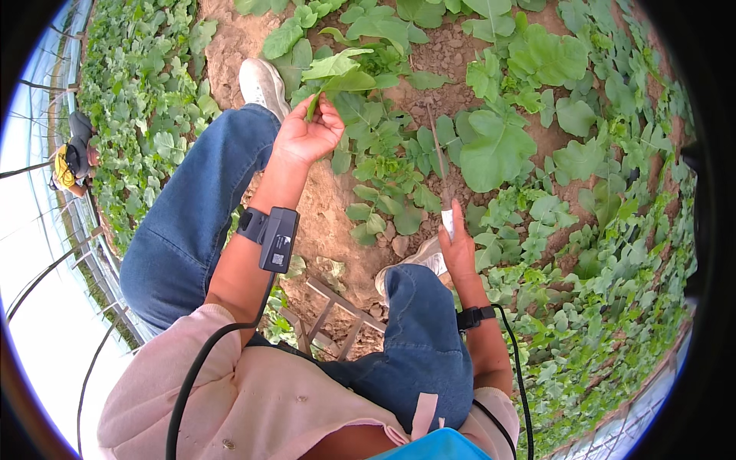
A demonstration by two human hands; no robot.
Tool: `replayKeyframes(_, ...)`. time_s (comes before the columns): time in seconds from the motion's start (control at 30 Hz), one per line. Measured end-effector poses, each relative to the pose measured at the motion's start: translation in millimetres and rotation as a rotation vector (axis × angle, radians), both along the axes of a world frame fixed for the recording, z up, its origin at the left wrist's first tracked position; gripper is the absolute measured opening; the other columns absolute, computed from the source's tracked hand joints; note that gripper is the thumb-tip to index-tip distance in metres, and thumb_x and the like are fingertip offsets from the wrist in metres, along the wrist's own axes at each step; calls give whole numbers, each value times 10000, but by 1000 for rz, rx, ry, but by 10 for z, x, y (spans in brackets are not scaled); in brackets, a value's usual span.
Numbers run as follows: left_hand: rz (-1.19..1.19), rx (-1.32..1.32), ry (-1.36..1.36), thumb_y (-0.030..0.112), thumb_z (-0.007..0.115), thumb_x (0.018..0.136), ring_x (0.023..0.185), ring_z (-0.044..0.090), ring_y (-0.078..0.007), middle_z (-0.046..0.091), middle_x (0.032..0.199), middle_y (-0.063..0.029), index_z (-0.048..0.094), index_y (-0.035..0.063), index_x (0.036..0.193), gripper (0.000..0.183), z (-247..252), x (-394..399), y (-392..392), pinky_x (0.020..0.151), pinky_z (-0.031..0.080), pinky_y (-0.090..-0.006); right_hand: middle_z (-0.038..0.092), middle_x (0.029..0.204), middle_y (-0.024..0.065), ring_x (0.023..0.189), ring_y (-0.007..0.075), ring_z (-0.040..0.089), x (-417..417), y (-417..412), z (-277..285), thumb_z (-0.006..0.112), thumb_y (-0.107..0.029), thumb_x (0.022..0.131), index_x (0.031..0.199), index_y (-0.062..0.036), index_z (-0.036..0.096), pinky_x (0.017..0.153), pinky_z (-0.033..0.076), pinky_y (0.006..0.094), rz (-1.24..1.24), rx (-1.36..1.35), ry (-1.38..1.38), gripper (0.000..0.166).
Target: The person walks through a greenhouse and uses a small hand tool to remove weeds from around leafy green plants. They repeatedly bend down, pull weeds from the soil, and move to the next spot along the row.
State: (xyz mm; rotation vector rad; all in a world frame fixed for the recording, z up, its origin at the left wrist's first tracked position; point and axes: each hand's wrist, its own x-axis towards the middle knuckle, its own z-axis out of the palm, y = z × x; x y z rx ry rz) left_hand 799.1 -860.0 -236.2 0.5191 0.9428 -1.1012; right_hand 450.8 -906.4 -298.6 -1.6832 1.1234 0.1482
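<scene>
Between the thumb and fingers of my left hand (310,131) are green leaves (339,73), held up over the row of plants. My right hand (458,244) grips the pale handle of a thin metal tool (438,146). Its long, soil-coloured shaft points away from me, and its far end lies at the bare soil among the leaves; the exact kind of tool I cannot tell. Low leafy plants (382,135) grow between my two hands, and a broad-leaved plant (497,149) stands just right of the shaft.
A low wooden stool (345,310) is under me, between my legs. My shoes (261,86) rest on the soil on either side. Dense leafy crops (575,322) spread to the right and upper left. Another person (72,158) crouches at the far left near the greenhouse frame (86,241).
</scene>
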Motion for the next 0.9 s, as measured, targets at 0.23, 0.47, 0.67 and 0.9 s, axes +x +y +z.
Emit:
replayKeyframes(0.23,-27,-25,-12,142,545,832,665,505,-157,545,742,-43,570,21,859,126,-45,-14,47,567,403,-276,578,977,249,859,390,582,-232,114,191,521,-151,804,1360,-183,273,738,464,387,122,123,-17,609)
replayKeyframes(0.47,-13,-4,12,131,554,819,667,505,-157,540,744,-43,577,18,854,121,-77,-73,187,576,403,-279,572,949,250,773,418,565,330,-305,-24,531,-214,828,1302,-130,353,656,462,456,-17,-282,61,513)
replayKeyframes(0.67,-7,25,40,136,579,806,664,503,-157,538,764,-42,570,19,852,126,-65,-170,240,580,410,-278,585,932,260,799,424,569,550,-428,-256,517,-192,826,1345,-141,295,691,466,416,74,-339,1,566)
replayKeyframes(0.9,-12,-3,39,138,581,812,675,514,-165,546,764,-48,525,17,848,138,-105,-182,256,582,416,-278,604,890,227,788,385,597,120,-340,79,534,-201,812,1351,-202,287,689,469,393,-37,119,-69,593)
